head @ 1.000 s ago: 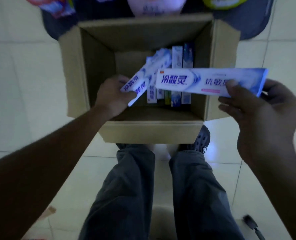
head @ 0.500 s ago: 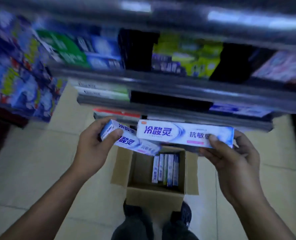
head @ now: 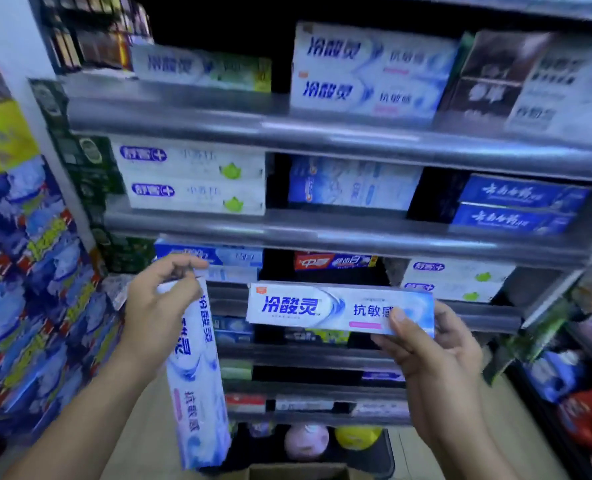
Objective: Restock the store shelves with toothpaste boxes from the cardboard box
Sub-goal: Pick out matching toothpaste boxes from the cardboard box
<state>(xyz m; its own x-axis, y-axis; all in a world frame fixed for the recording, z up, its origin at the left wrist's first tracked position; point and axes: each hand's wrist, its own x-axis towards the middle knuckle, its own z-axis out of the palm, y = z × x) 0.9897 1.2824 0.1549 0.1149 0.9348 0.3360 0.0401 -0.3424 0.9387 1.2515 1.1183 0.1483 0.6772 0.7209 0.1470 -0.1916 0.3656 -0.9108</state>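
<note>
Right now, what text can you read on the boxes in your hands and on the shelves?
"冷酸灵", "抗敏感" (last character partly covered): horizontal box in the right hand.
"冷酸灵", "抗敏感": vertical box in the left hand.
"冷酸灵": two stacked boxes, top shelf.
All other shelf packaging: too blurred to read.

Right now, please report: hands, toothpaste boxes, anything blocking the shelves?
Left hand grips one white-and-blue cardboard toothpaste box, hanging vertical. Right hand holds second such box, level. Nothing blocks metal shelves.
</note>
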